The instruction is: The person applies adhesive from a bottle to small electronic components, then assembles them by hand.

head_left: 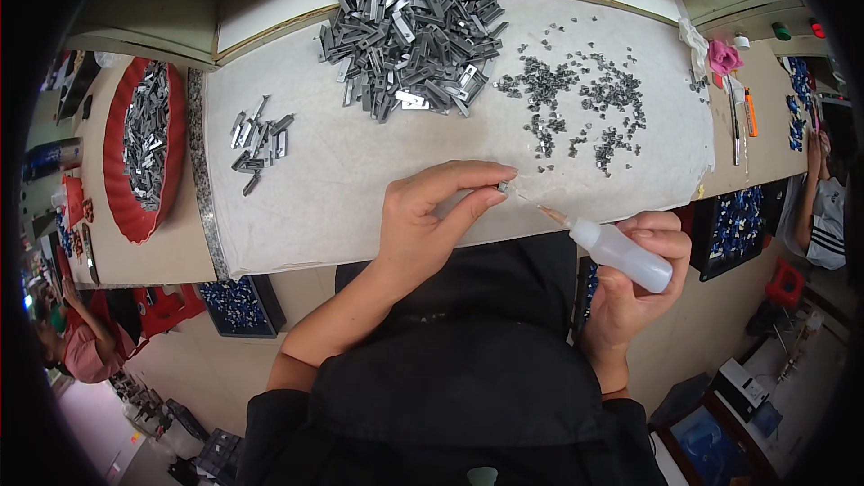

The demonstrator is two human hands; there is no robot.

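clip (504, 185), a tiny metal piece, sits pinched between thumb and forefinger of the left hand (423, 216), held just above the near edge of the mat so the nozzle can reach it.

mat (360, 171) spreads beyond both hands, pale and wide, its near edge running just under the left wrist; bare room lies ahead of the left hand and to its left. heap (409, 22) of long grey metal strips lies far ahead of the left hand, well apart. red tray (121, 162) with more strips stands far off to the left, past the mat's edge. scatter (580, 103) of small dark bits lies ahead of the right hand, probably kept near for picking. small pile (256, 139) of strips lies left of the left hand.

right hand (634, 292) is wrapped around a bottle (621, 254), white and soft-looking, tilted so its thin nozzle (540, 207) points up and left and meets the clip. the bottle hangs off the mat's near edge, over the lap.
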